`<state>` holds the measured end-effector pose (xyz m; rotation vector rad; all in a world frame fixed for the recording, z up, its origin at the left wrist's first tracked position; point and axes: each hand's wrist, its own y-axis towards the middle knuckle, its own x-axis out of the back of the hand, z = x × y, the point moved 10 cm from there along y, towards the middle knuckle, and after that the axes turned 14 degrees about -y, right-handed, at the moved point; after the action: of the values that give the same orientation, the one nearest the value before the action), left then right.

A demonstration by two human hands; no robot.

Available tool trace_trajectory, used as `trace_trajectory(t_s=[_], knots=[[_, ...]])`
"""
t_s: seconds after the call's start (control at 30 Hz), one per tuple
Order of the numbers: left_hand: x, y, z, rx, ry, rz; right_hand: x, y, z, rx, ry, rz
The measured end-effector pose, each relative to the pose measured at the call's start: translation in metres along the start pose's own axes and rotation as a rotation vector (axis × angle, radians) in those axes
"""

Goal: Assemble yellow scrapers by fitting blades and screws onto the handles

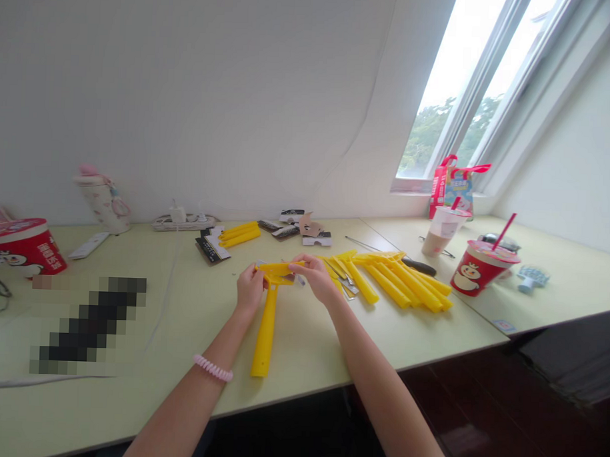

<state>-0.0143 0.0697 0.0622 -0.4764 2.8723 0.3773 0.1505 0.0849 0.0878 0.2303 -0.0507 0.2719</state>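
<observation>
My left hand (249,288) and my right hand (315,278) pinch the crosspiece of a yellow plastic T-shaped scraper (265,334), whose long handle lies on the pale green desk (301,338) toward me. A small metal piece (300,279) shows just beside my right fingers. To the right of my right hand lies a pile of yellow plastic handles (398,282), with several metal blades (341,276) among its near ends. A pink coil bracelet (213,368) circles my left wrist.
Behind my hands lie more yellow pieces (239,234), black-and-white card packs (212,246) and a power strip (182,222). Two drink cups (478,266) stand at the right, a red tub (24,249) at the left, and a pixelated blurred patch (89,324) covers the left of the desk.
</observation>
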Motion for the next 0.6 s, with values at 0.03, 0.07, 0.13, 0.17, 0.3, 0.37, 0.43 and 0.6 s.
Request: trace_trajectory(t_s=[0.03, 0.07, 0.13, 0.17, 0.3, 0.37, 0.43, 0.6], knots=[[0.0, 0.0, 0.0, -0.006, 0.003, 0.008, -0.005, -0.001, 0.0, 0.0, -0.01, 0.011], [-0.001, 0.0, -0.001, -0.014, 0.0, 0.015, -0.01, -0.001, -0.001, 0.003, -0.022, 0.026], [-0.001, 0.0, -0.002, -0.026, -0.016, 0.021, -0.017, -0.001, 0.0, 0.027, -0.061, 0.048], [-0.001, 0.0, -0.003, -0.031, -0.026, 0.02, -0.02, -0.001, 0.0, 0.047, -0.092, 0.054], [0.002, 0.001, -0.002, -0.027, -0.043, -0.007, -0.014, 0.0, 0.005, 0.146, -0.24, -0.029], [0.003, 0.001, 0.0, -0.012, -0.053, -0.019, -0.009, 0.0, 0.004, 0.157, -0.282, -0.08], [0.002, 0.001, 0.0, -0.003, -0.066, -0.019, -0.009, 0.002, -0.001, 0.125, -0.302, -0.063], [0.003, 0.001, 0.0, 0.015, -0.083, -0.033, -0.019, 0.001, -0.011, 0.027, -0.293, 0.071]])
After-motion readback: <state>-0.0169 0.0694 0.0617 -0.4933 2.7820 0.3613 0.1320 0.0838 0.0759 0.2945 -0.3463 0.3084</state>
